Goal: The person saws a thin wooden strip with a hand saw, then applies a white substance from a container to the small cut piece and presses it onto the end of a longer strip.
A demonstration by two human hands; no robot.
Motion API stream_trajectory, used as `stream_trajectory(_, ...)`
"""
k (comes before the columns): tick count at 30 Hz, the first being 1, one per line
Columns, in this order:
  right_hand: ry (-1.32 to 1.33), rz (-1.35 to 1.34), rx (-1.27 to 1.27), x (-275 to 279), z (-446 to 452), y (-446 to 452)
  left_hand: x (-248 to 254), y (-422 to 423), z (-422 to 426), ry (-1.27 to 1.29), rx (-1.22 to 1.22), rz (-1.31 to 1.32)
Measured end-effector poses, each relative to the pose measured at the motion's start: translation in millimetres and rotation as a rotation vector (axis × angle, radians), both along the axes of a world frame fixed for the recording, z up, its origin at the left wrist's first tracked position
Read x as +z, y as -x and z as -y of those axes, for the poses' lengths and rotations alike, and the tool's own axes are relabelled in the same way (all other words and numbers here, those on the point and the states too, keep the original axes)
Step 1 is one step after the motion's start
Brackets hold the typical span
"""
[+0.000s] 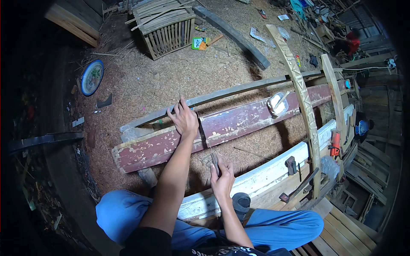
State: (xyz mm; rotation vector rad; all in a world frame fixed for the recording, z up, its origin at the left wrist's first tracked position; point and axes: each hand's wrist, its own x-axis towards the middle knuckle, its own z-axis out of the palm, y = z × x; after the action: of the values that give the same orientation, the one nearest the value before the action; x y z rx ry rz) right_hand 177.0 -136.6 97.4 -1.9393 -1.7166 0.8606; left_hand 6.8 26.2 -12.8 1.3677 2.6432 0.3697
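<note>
My left hand (186,119) lies on a worn maroon plank (239,123) with its fingers spread towards the plank's far edge. Close beside that hand, a dark narrow strip crosses the plank; I cannot tell whether it is a blade or a gap. My right hand (222,181) is closed around the handle of a slim long tool (215,160). The tool's thin front end points at the plank's near edge, in line with the dark strip. Its exact kind is not clear from here.
A tub of white paste (278,104) with a stick sits on the plank. Carved (299,81) and plain (334,91) beams cross over it. Nearer lie a white-painted beam (256,173), a hammer (294,190) and an orange tool (335,143). A slatted crate (168,36) stands beyond; a person in red (352,40) is far right.
</note>
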Motion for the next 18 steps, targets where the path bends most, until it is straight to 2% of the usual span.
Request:
stream_trajectory(4, 0.021, -0.036, -0.015, 9, -6, -2, 2, 1, -1, -0.113, 0.022, 0.052)
stream_trajectory(7, 0.020, -0.078, -0.044, 12, -6, -1, 11, -2, -2, -0.098, 0.078, 0.123)
stream_trajectory(9, 0.011, -0.058, -0.036, 11, -5, 1, 2, 0, -1, -0.158, 0.064, 0.081)
stream_trajectory(11, -0.054, -0.020, -0.016, 6, -2, 1, 7, -1, 0, -0.051, 0.068, 0.162)
stream_trajectory(18, -0.013, -0.026, -0.036, 15, 4, 3, 6, 3, 11, -0.036, 0.058, 0.224)
